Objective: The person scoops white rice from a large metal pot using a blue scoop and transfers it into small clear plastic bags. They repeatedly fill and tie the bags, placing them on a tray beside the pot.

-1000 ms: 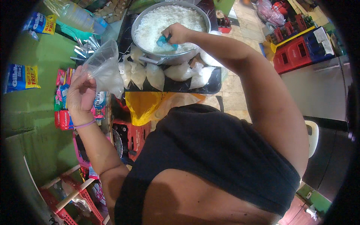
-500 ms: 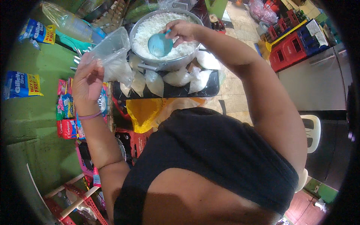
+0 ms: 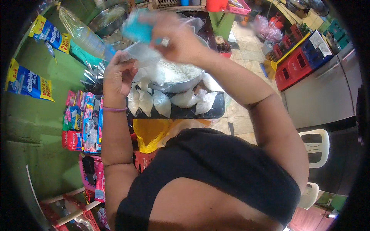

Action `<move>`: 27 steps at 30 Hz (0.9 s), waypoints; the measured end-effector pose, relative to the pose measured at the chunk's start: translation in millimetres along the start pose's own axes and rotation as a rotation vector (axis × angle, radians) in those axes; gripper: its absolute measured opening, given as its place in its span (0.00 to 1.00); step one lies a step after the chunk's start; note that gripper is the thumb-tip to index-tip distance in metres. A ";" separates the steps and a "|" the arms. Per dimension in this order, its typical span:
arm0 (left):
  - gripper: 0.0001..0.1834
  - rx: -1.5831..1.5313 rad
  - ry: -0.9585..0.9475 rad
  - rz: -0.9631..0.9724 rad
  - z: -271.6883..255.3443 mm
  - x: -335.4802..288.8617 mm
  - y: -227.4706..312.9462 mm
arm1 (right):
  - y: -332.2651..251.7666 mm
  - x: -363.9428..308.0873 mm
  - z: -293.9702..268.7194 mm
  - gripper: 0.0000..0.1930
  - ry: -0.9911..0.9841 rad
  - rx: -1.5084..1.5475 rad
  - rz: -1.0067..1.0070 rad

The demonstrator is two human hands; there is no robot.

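My left hand point(image 3: 120, 75) pinches the top edge of a clear plastic bag point(image 3: 143, 54) beside a large metal pot point(image 3: 175, 87). White grainy stuff point(image 3: 154, 74) shows in the bag's lower part. My right hand point(image 3: 175, 40), smeared by motion, grips a blue-green cup point(image 3: 135, 29) raised over the bag's mouth, and it wears a ring. What the cup holds is hidden. Inside the pot lies a heap of loose white grains point(image 3: 181, 72). Several filled clear bags point(image 3: 162, 104) of the same white stuff rest along the near edge of the black tabletop point(image 3: 181, 112).
Spoons and forks point(image 3: 92, 75) stand at the left, below a wrapped bottle point(image 3: 86, 36) and hanging blue-yellow packets point(image 3: 29, 82). Hanging sachets point(image 3: 83, 119) are lower down. A yellow bag point(image 3: 150, 134) sits under the table. Red crates point(image 3: 295, 69) and white chairs point(image 3: 318, 148) are at the right.
My right hand has lifted the cup out of the white grains and moved it up and left over the bag. My left hand with the bag now appears closer to the pot.
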State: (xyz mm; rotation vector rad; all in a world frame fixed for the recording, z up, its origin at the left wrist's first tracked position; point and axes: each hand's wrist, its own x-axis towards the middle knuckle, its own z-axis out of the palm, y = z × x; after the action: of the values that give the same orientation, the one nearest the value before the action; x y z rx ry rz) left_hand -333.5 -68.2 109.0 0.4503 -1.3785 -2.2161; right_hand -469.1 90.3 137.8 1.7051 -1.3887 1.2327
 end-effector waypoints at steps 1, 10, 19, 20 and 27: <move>0.23 -0.020 -0.026 -0.002 2.3 -1.0 -1.6 | -0.4 -13.3 9.4 0.08 -0.164 -0.023 -0.052; 0.33 -0.024 -0.083 -0.058 -29.2 -0.9 -7.1 | 1.5 -20.5 23.4 0.09 -0.072 0.215 0.400; 0.35 -0.048 0.032 0.003 -28.5 -25.3 3.2 | 100.5 -66.6 6.2 0.21 -0.273 -0.234 0.836; 0.34 -0.058 0.029 0.021 -31.3 -26.4 3.0 | 101.2 -80.2 13.1 0.28 -0.430 -0.214 0.878; 0.40 -0.072 0.032 -0.007 -46.3 -45.4 8.1 | 43.9 -91.7 61.4 0.56 -0.824 0.122 0.425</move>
State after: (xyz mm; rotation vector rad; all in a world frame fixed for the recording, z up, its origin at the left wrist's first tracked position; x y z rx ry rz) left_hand -270.3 -79.9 97.0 0.4636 -1.2783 -2.2459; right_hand -495.6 60.5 25.9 2.2039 -2.2822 0.8321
